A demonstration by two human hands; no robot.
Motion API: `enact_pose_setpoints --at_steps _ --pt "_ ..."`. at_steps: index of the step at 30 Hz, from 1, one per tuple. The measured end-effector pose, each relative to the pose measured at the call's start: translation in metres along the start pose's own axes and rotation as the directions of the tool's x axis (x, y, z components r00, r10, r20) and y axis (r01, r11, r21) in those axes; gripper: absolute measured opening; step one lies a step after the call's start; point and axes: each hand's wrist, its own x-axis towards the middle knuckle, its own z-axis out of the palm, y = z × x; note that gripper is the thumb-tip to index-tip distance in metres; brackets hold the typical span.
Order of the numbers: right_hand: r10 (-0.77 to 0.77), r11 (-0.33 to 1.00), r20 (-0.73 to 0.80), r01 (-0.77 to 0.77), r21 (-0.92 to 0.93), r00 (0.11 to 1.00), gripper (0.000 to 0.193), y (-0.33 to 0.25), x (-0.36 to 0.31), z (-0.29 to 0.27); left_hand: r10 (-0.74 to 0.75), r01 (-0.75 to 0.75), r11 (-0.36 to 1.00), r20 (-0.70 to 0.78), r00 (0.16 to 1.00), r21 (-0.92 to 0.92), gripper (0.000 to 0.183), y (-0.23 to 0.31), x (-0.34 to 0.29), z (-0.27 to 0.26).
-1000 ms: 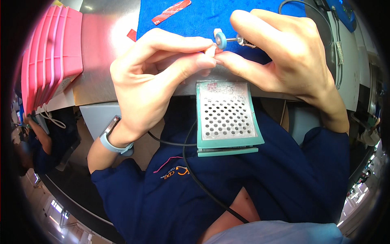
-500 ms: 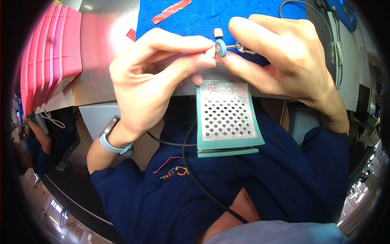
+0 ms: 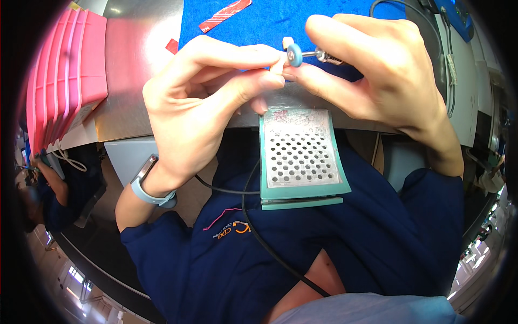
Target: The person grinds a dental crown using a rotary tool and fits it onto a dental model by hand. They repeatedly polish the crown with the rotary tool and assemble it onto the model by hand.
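Between the thumb and fingertips of my left hand point(image 3: 210, 92) is a small ivory, tooth-like piece point(image 3: 277, 67). My right hand point(image 3: 377, 70) grips a rotary handpiece point(image 3: 329, 57), most of it hidden in the palm. On its thin metal shank sits a blue polishing wheel point(image 3: 295, 55), close beside the upper end of the ivory piece; whether they touch I cannot tell. The right thumb reaches toward the left fingertips. Just beyond the wheel, a second small ivory block point(image 3: 287, 41) lies on the blue towel point(image 3: 253, 24), partly covered by the wheel.
Below my hands, a green-framed perforated metal plate point(image 3: 302, 156) juts from the bench edge. Pink ribbed bins point(image 3: 70, 75) stand at the left. Red strips point(image 3: 225, 15) lie on the towel and metal bench point(image 3: 127, 102). A black cable point(image 3: 259, 237) crosses my lap; another person's arm point(image 3: 53, 181) shows far left.
My right hand has lifted the blue wheel slightly away from me along the ivory piece, so it now overlaps the block behind. My left hand has barely moved and keeps its pinch.
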Motion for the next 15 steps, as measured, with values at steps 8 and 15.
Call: enact_pose_setpoints --at_steps 8,15 --pt "-0.023 0.994 -0.141 0.038 0.100 0.990 0.027 -0.0019 -0.0022 0.0095 0.018 -0.017 0.999 0.038 0.999 -0.027 0.016 0.0005 0.0021 0.0007" --pt "0.017 0.997 -0.032 -0.015 0.074 0.999 0.027 -0.0050 -0.0006 0.0060 0.031 -0.030 0.999 0.056 0.998 -0.025 0.016 -0.0003 0.0010 -0.0027"
